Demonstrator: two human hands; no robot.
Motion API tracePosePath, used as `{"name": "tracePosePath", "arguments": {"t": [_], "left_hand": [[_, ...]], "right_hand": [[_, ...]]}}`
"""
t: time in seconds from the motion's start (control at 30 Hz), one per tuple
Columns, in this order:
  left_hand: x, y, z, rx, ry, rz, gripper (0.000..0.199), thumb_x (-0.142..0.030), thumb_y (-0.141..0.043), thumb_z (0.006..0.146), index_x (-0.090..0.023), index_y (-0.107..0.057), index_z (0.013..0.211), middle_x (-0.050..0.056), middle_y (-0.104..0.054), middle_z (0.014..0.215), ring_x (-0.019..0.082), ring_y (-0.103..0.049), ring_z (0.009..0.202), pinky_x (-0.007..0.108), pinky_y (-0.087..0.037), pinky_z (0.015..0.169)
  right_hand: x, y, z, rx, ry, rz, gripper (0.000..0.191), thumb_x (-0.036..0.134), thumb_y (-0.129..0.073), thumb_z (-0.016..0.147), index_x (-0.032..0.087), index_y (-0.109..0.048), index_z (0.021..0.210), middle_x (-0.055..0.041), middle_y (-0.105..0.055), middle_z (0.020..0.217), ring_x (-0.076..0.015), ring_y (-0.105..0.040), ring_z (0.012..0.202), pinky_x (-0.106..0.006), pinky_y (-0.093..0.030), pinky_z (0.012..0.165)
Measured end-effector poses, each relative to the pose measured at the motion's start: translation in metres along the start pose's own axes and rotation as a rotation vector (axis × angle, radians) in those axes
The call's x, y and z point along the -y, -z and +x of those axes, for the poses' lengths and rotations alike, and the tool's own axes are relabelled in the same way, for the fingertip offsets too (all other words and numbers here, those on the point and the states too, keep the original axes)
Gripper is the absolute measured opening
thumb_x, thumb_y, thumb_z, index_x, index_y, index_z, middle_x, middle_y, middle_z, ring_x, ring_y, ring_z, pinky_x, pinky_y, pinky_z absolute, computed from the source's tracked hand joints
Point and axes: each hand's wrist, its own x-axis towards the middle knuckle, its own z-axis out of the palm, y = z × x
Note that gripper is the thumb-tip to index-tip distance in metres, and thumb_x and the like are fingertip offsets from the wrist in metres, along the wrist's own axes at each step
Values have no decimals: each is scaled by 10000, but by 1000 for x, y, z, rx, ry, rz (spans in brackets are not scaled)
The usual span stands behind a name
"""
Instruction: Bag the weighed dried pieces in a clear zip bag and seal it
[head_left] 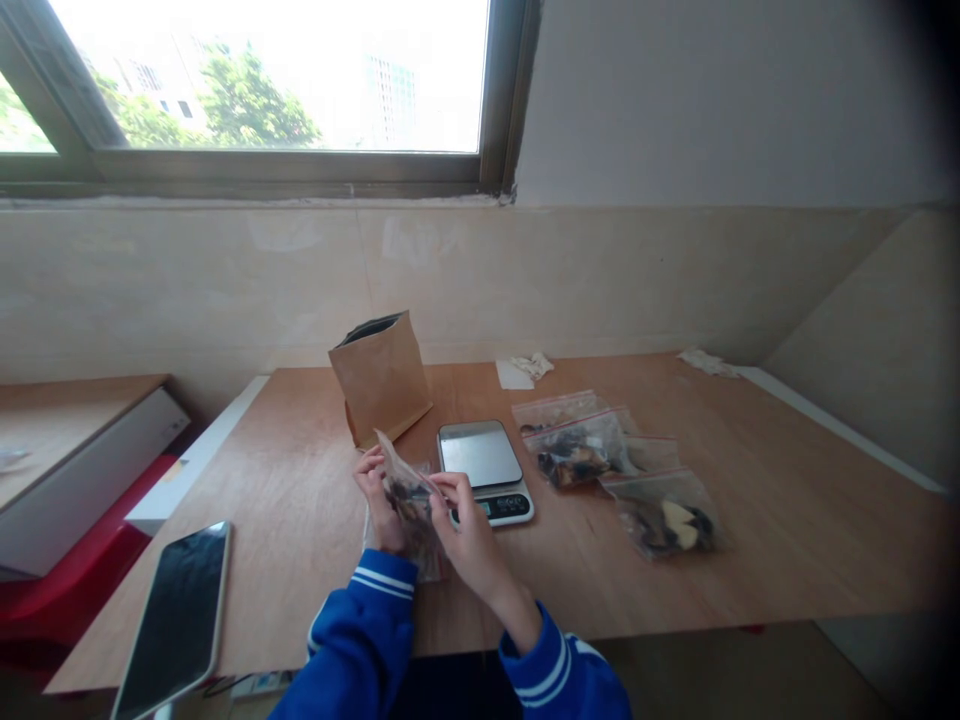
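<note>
Wooden table — brown paper bag standing toward the back.
A digital scale sits to its front right; just left of the scale, a clear bag of dark pieces is held — left hand curled at its side, right hand pinching its upper edge, both nearly closed.

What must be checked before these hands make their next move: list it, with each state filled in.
1. Grip on the plastic bag: ok, left hand and right hand both hold it.
2. Plastic bag sealed: cannot tell.
3. Paper bag upright: ok, it stands behind the hands.
4. Scale near: ok, just beyond the right hand.
5. Scale reading: cannot tell, too small.
6. Tablet apart from the hands: ok, off to the left.
</note>
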Motion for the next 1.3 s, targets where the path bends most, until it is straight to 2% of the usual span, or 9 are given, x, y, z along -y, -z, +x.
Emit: {"name": "tracePosePath", "arguments": {"t": [0.1, 0.23, 0.53, 0.77, 0.83, 0.93, 1.03, 1.2, 1.3], "left_hand": [[2, 2, 4, -2, -40, 4, 279, -449, -479, 866, -212, -490, 1013, 69, -489, 1216, 207, -445, 1182, 352, -340, 1004], [2, 6, 5, 132, 71, -2, 358, -433, -538, 850, -201, -508, 1121, 73, -560, 1169, 199, -546, 1064, 334, -420, 923], [-2, 7, 0, 407, -8, 197, 221, -376, -581, 845, -164, -638, 859, 21, -646, 797, 155, -594, 767, 256, -451, 722], [-7, 7, -6, 707, -109, 394, 197, -349, -591, 840, -174, -677, 873, 49, -699, 877, 171, -613, 797, 278, -447, 767], [-5, 7, -7, 642, -111, 358, 214, -367, -557, 861, -176, -655, 869, 40, -679, 841, 169, -608, 798, 277, -449, 767], [1, 9, -5, 385, -111, 287, 263, -424, -501, 885, -182, -604, 881, 11, -609, 759, 150, -570, 737, 257, -447, 714], [7, 11, -3, 218, -116, 300, 328, -499, -472, 879, -188, -575, 883, -11, -546, 710, 123, -505, 637, 227, -417, 610], [10, 15, 1, 268, -127, 357, 404, -561, -434, 870, -184, -579, 878, -14, -547, 669, 108, -470, 554, 217, -384, 522], [10, 19, 1, 326, -184, 412, 398, -533, -418, 886, -179, -598, 896, 7, -601, 709, 118, -520, 579, 226, -413, 543]], "right_hand": [[3, 19, 5, -55, -1, 7, 238, 319, -412, 951, 219, -575, 1093, -75, -670, 1130, -191, -632, 1058, -337, -506, 912], [5, 42, 9, -137, -46, -27, 342, 396, -406, 954, 215, -654, 1104, -72, -680, 1143, -221, -615, 1100, -376, -475, 967], [9, 86, 17, -168, -8, -192, 419, 437, -359, 966, 230, -608, 1231, -62, -595, 1291, -225, -533, 1218, -412, -391, 1060], [30, 97, 27, 114, 55, -384, 405, 427, -386, 960, 240, -592, 1255, -55, -574, 1317, -217, -504, 1248, -395, -374, 1069], [32, 100, 28, 112, 60, -394, 409, 428, -371, 965, 239, -596, 1250, -56, -605, 1280, -217, -538, 1210, -386, -397, 1042], [29, 108, 28, 22, 62, -453, 427, 440, -336, 971, 231, -655, 1163, -74, -669, 1172, -234, -598, 1110, -379, -438, 964], [22, 115, 26, 78, 32, -542, 454, 469, -333, 965, 222, -709, 1027, -89, -718, 993, -241, -644, 937, -346, -471, 828], [20, 126, 23, 179, -52, -566, 491, 508, -365, 941, 198, -731, 838, -76, -711, 772, -222, -641, 737, -298, -457, 696], [25, 134, 21, 259, -128, -449, 491, 521, -383, 929, 196, -741, 842, -76, -731, 828, -244, -659, 804, -315, -466, 738]]}}
